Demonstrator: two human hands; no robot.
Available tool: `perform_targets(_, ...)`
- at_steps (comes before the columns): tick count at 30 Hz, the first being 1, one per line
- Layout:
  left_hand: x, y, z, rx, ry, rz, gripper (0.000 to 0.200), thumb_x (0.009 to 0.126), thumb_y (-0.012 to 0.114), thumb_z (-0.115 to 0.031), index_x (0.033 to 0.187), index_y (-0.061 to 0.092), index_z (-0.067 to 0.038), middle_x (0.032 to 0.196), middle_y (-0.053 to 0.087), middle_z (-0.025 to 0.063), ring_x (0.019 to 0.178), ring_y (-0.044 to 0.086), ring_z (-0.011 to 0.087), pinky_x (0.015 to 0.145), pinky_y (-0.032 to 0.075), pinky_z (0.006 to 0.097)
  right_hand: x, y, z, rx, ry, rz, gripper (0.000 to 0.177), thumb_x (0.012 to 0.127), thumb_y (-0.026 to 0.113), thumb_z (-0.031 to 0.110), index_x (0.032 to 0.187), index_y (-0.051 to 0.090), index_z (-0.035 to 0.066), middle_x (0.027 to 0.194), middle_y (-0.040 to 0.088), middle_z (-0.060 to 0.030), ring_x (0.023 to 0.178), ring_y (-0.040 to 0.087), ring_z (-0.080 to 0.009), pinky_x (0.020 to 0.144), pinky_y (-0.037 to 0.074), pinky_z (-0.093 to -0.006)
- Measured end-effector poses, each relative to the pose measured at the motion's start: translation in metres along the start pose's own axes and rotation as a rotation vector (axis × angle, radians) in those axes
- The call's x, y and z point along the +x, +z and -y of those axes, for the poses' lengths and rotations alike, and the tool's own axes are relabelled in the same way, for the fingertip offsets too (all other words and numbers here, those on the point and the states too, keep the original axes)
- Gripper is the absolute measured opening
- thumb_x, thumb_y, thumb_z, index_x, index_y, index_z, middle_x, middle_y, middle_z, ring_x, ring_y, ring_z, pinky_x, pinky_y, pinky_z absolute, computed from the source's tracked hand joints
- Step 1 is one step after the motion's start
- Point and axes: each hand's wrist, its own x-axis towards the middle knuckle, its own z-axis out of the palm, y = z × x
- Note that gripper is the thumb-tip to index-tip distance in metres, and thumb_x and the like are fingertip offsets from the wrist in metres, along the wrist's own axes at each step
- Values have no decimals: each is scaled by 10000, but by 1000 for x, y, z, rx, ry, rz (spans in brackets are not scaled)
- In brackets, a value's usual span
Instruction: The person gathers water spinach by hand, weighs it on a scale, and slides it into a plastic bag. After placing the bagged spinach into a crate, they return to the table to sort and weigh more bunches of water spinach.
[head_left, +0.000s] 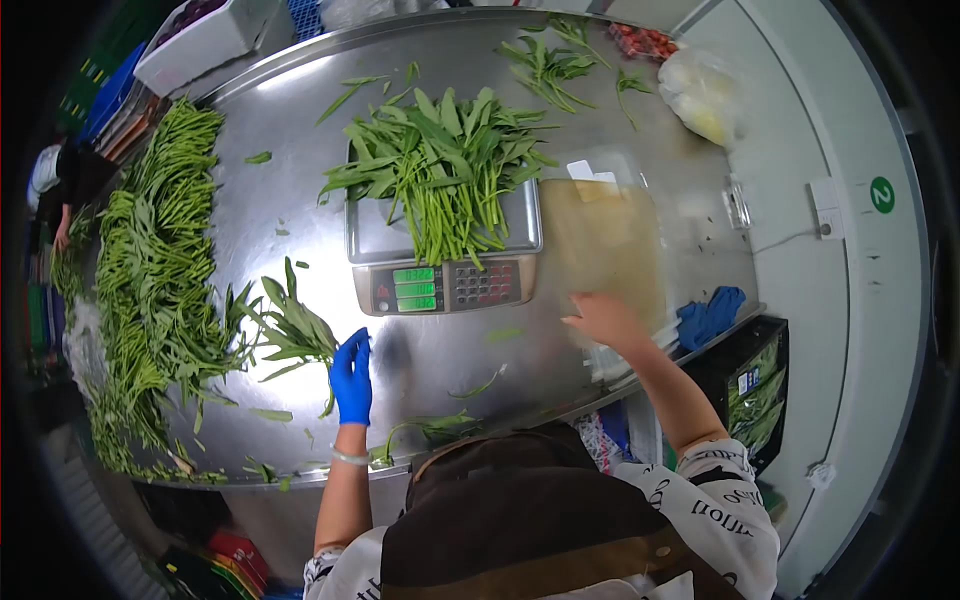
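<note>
My left hand (351,378), in a blue glove, is closed around a small bunch of water spinach (295,325), its leaves pointing up and left. In front of me a digital scale (375,288) with lit green displays bears a larger heap of water spinach (450,170) on its metal pan. My right hand (606,320) is bare and hovers over or touches the near part of a stack of clear plastic bags (610,240); contact is hard to make out. Its fingers are stretched out and apart, with nothing visible in them.
A long pile of water spinach (155,250) lines the left side of the steel table (290,130). Loose sprigs (545,65), a pack of red fruit (642,43) and a bulging plastic bag (700,95) lie at the back right. A blue glove (710,318) rests at right. Another person's hand (62,235) shows far left.
</note>
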Motion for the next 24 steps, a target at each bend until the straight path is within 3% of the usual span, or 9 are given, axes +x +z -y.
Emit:
perform_targets(5, 108, 54, -59, -168, 317, 1, 399, 936, 506, -101, 1323, 476, -7, 1309, 526, 132, 1199, 502, 209, 1008, 387, 330, 20, -59, 64, 511, -43, -285, 358, 878, 599, 264, 1148, 579, 29, 1063, 629, -180, 1007, 601, -304, 850, 468, -383)
perform_targets(7, 133, 79, -76, -88, 227, -5, 454, 942, 503, -181, 1365, 432, -34, 1346, 498, 140, 1218, 488, 232, 1013, 377, 330, 47, -57, 65, 717, -145, -449, 335, 878, 612, 234, 1132, 583, 18, 1021, 649, -151, 954, 625, -266, 820, 476, -353)
perform_targets(10, 141, 105, -90, 116, 217, 93, 510, 934, 506, -207, 1399, 374, -45, 1345, 485, 195, 1223, 487, 276, 992, 378, 334, 87, -66, 72, 1046, 19, -528, 295, 870, 638, 228, 1076, 615, 19, 923, 660, -99, 883, 620, -179, 784, 471, -298)
perform_targets(13, 121, 121, -90, 138, 221, 119, 530, 921, 517, -165, 1400, 349, -14, 1312, 494, 231, 1191, 496, 340, 976, 386, 368, 129, -97, 81, 1208, 77, -627, 300, 846, 673, 244, 1014, 638, -2, 854, 652, -63, 824, 593, -122, 744, 463, -270)
perform_targets(14, 117, 126, -85, 198, 328, 67, 533, 940, 512, -143, 1430, 320, -59, 1303, 513, 199, 1167, 530, 275, 947, 415, 325, 142, -102, 86, 1206, 103, -655, 294, 835, 684, 242, 989, 642, -5, 837, 646, -60, 798, 586, -119, 725, 460, -265)
perform_targets(15, 113, 129, -80, 135, 298, 78, 557, 913, 520, -130, 1412, 308, 1, 1289, 499, 238, 1159, 500, 372, 968, 388, 393, 154, -108, 91, 1203, 127, -683, 289, 824, 695, 239, 964, 646, -8, 820, 640, -58, 772, 578, -116, 705, 457, -259)
perform_targets(16, 111, 129, -79, 158, 307, 71, 563, 908, 525, -117, 1414, 306, -1, 1289, 497, 240, 1154, 501, 372, 966, 389, 395, 165, -113, 93, 1198, 149, -711, 285, 813, 706, 237, 940, 649, -12, 804, 634, -55, 746, 571, -112, 685, 454, -253)
perform_targets(20, 109, 127, -80, 170, 317, 80, 589, 892, 547, -95, 1420, 302, -8, 1291, 490, 240, 1143, 505, 370, 958, 396, 400, 198, -109, 93, 1431, 182, -546, 231, 826, 685, 223, 819, 627, 0, 700, 572, -32, 581, 460, -77, 538, 372, -231)
perform_targets(24, 108, 128, -81, 195, 276, 92, 606, 882, 574, -96, 1420, 307, -13, 1295, 492, 221, 1156, 504, 344, 966, 397, 390, 208, -101, 85, 1444, 90, -476, 248, 881, 608, 247, 824, 607, 6, 653, 544, -20, 549, 428, -56, 497, 333, -217)
